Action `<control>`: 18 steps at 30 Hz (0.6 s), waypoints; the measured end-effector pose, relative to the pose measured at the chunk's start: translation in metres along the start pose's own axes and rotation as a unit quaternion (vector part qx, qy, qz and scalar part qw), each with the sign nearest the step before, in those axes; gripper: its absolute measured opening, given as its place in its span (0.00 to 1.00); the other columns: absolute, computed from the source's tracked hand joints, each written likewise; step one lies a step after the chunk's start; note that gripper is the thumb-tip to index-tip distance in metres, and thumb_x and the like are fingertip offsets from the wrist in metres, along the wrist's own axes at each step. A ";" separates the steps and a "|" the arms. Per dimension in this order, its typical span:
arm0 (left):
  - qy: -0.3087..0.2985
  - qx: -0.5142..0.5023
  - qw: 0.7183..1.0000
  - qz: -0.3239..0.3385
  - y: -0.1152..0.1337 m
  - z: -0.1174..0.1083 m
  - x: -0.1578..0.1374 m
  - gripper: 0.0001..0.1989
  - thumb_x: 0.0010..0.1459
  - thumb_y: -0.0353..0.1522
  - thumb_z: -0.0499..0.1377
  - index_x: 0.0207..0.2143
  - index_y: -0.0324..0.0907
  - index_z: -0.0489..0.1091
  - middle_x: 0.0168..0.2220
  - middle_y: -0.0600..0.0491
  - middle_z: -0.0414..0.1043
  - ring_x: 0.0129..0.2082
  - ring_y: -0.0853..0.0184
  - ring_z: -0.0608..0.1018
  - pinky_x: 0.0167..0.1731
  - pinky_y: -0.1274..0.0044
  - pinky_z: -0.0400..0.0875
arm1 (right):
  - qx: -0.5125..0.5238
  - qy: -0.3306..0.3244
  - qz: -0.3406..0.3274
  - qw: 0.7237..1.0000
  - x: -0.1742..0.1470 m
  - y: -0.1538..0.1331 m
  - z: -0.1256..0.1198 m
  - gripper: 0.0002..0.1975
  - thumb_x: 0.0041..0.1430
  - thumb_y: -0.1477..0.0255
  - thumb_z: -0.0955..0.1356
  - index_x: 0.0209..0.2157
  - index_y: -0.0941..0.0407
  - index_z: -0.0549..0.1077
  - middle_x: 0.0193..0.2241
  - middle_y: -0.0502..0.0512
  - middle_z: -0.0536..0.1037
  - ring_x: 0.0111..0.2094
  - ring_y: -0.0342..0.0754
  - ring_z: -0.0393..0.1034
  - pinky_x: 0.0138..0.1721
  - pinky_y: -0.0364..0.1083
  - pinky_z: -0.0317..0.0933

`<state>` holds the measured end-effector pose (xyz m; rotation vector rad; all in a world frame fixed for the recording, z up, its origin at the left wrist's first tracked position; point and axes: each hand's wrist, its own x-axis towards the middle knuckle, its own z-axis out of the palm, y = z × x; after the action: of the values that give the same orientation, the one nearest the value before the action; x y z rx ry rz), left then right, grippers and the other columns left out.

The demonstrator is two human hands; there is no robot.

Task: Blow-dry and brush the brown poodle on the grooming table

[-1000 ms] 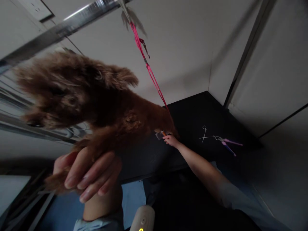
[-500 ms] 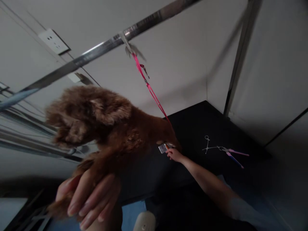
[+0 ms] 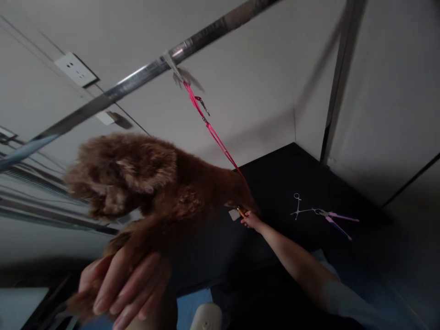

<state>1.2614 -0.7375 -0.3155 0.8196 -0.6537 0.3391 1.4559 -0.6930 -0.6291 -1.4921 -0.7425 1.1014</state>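
A curly brown dog (image 3: 209,183) stretches across the black table (image 3: 282,174), its head toward the left. At lower left, my left hand (image 3: 134,282) is closed around the dog's front leg, the paw poking out beyond the fingers. My right hand (image 3: 252,221) grips the handle of a slicker brush (image 3: 235,214) with a flat, pale rectangular head. That brush is right beside the dog's hindquarters; whether its pins touch the fur I cannot tell. A pink leash (image 3: 216,137) runs down to the dog's rear body.
A metal bar (image 3: 144,72) crosses overhead and holds the leash by a clip. Scissor-like forceps (image 3: 298,211) and pink-and-blue handled pliers (image 3: 332,217) lie on the table at right. A whitish rounded object (image 3: 206,316) is at bottom centre. Hoses or pipes line the left wall.
The dog's head has lowered slightly. My right hand and the brush have shifted a little to the right. My left hand keeps its hold on the leg.
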 end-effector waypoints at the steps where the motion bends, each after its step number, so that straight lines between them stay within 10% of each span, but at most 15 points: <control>1: -0.071 -0.017 0.996 -0.053 0.002 -0.005 0.006 0.15 0.48 0.40 0.54 0.13 0.46 0.60 0.15 0.59 0.61 0.09 0.73 0.68 0.17 0.84 0.68 | -0.002 0.001 0.002 1.000 -0.001 0.001 0.002 0.08 0.56 0.79 0.62 0.36 0.58 0.70 0.21 0.49 0.75 0.19 0.42 0.66 0.23 0.40 0.59; 5: -0.155 -0.046 0.979 -0.121 0.001 -0.021 0.022 0.12 0.48 0.37 0.55 0.14 0.48 0.64 0.17 0.61 0.62 0.13 0.74 0.71 0.48 0.79 0.70 | -0.015 0.006 -0.036 0.999 -0.001 0.000 0.009 0.14 0.60 0.77 0.60 0.45 0.57 0.71 0.34 0.54 0.79 0.31 0.43 0.72 0.31 0.39 0.62; 10: -0.233 -0.062 0.956 -0.170 0.008 -0.029 0.032 0.10 0.45 0.36 0.57 0.13 0.50 0.66 0.17 0.58 0.65 0.16 0.69 0.75 0.22 0.81 0.72 | -0.087 0.012 -0.028 0.996 -0.002 0.002 0.008 0.13 0.57 0.79 0.61 0.39 0.59 0.76 0.32 0.56 0.80 0.35 0.46 0.73 0.36 0.40 0.62; 18: -0.339 -0.033 0.886 -0.314 0.034 -0.046 0.037 0.07 0.46 0.34 0.57 0.17 0.52 0.67 0.19 0.57 0.70 0.26 0.62 0.81 0.31 0.75 0.75 | -0.191 0.026 -0.049 0.980 -0.006 0.006 -0.002 0.16 0.62 0.77 0.60 0.46 0.55 0.75 0.45 0.57 0.79 0.48 0.48 0.71 0.46 0.42 0.59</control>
<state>1.2902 -0.6790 -0.2953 1.0387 -0.9921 -0.5923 1.4554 -0.7003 -0.6337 -1.7763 -1.0213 0.8737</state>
